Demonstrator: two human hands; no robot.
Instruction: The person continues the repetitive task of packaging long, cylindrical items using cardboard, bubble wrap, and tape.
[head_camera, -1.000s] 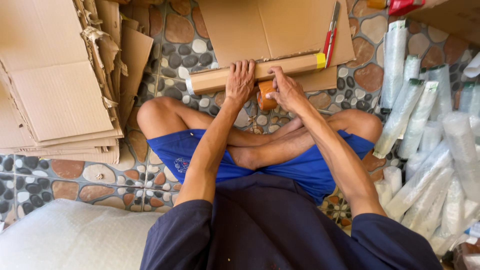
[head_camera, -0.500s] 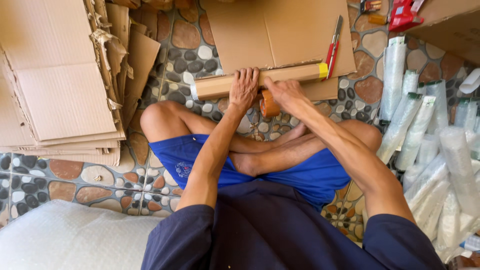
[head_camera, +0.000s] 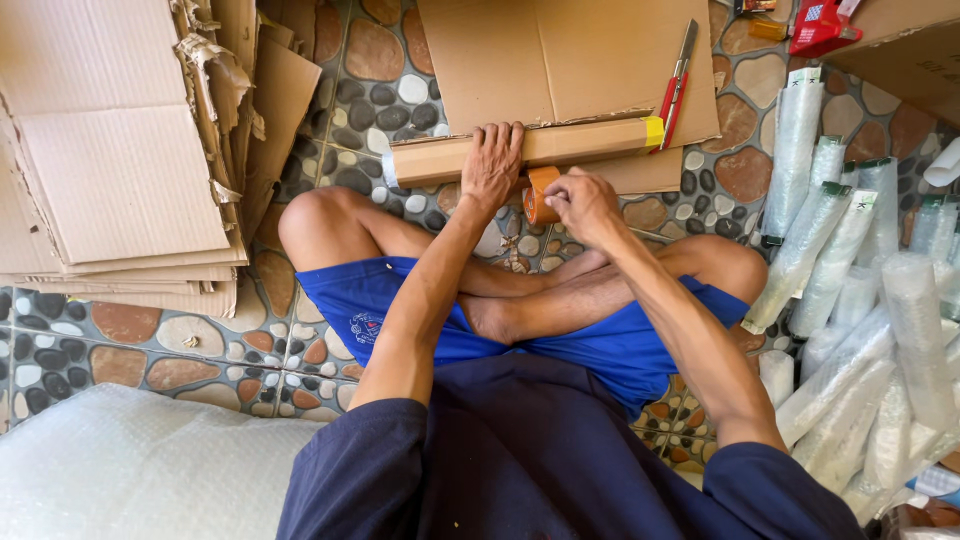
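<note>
- Head view, the work: a long cardboard package, folded into a narrow box, lies crosswise on the pebble-pattern floor just in front of the seated person's crossed legs. Its far edge rests against a flat cardboard sheet.
- Head view, left hand: laid palm-down across the package near its middle, fingers spread over the top face, pressing rather than gripping.
- Head view, right hand: closed around a roll of brown tape, which sits touching the near side of the package, just beside the left hand.
- Handling, package: judged light and fairly stiff along its length, but the folded walls would likely dent under a hard squeeze. A yellow band marks the right end; the left end shows a pale taped edge. Best held flat from above at the middle, or by both ends when lifted, since a long piece will swing if taken at one end.
- Handling, tape roll: small, rigid and light; the sticky free end cannot be made out. It is best gripped through the core and around the rim.
- Head view, surroundings: a red-handled cutter lies on the cardboard sheet beside the package's right end. A stack of flattened cardboard sits well to the left. Clear plastic-wrapped tubes are heaped on the right, and bubble wrap lies at the lower left.
</note>
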